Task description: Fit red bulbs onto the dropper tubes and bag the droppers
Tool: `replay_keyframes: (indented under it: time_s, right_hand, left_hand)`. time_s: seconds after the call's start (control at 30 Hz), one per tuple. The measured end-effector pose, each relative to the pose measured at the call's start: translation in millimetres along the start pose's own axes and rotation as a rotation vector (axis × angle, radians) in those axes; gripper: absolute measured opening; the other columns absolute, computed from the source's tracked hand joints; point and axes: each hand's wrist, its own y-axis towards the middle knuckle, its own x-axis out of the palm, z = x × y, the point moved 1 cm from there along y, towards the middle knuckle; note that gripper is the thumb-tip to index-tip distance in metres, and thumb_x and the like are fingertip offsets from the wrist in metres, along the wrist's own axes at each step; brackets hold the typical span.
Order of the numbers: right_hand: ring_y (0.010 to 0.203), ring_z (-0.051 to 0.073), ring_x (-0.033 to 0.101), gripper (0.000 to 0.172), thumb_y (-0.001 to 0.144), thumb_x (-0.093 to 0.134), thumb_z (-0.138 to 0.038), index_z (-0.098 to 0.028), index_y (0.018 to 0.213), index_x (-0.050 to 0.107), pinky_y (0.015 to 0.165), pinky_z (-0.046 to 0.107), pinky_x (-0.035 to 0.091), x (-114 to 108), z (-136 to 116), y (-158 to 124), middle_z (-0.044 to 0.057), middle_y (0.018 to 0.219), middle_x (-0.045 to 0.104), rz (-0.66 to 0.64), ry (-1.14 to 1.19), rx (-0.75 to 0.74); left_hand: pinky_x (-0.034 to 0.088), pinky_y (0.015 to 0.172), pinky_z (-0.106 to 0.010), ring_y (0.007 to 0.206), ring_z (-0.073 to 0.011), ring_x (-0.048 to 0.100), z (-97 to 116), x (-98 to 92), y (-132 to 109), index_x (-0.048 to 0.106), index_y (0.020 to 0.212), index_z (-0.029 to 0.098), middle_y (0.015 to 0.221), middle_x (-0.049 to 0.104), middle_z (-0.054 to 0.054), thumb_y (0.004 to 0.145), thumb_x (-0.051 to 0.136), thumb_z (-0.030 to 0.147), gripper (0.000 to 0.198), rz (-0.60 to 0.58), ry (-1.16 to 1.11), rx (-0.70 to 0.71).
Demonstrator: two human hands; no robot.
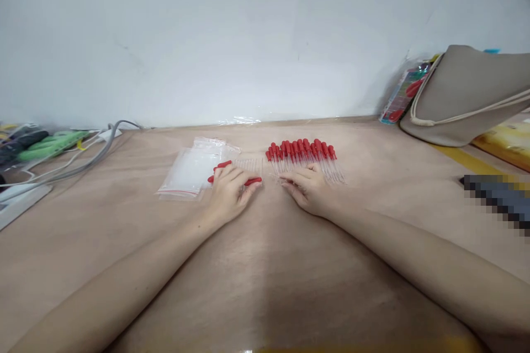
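My left hand (229,192) is closed, with a red rubber bulb (253,181) between thumb and fingers. More red bulbs (222,165) lie against its knuckles, partly hidden by it. Just beyond sits a row of clear thin tubes (247,164). My right hand (309,188) has thumb and forefinger pinched near a clear, thin thing too faint to name. Behind it lie several droppers (302,149) side by side, red bulbs away from me and clear stems toward me; the hand covers some stem ends. Clear zip bags (184,171) are stacked left of my left hand.
Grey and white cables (93,160) and a green object (52,145) lie at the far left. A beige bag (467,96) and a bottle with a printed label (406,94) stand at the right back. A wall (265,38) closes off the table's far edge.
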Motion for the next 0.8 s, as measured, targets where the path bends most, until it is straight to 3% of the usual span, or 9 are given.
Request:
replay_keyframes:
  time_s: [0.8]
  right_hand:
    - [0.069,0.012,0.056,0.022,0.088,0.042,-0.026,-0.018,0.096,0.061,0.078,0.033,0.028,1.5,-3.7,-0.3,0.003,0.079,0.067,-0.132,0.058,-0.04]
  left_hand:
    - [0.035,0.076,-0.035,0.074,-0.0169,0.054,-3.4,11.5,-2.6,0.065,0.088,0.021,0.078,0.068,-0.001,0.085,0.052,0.033,0.018,0.02,-0.128,-0.033]
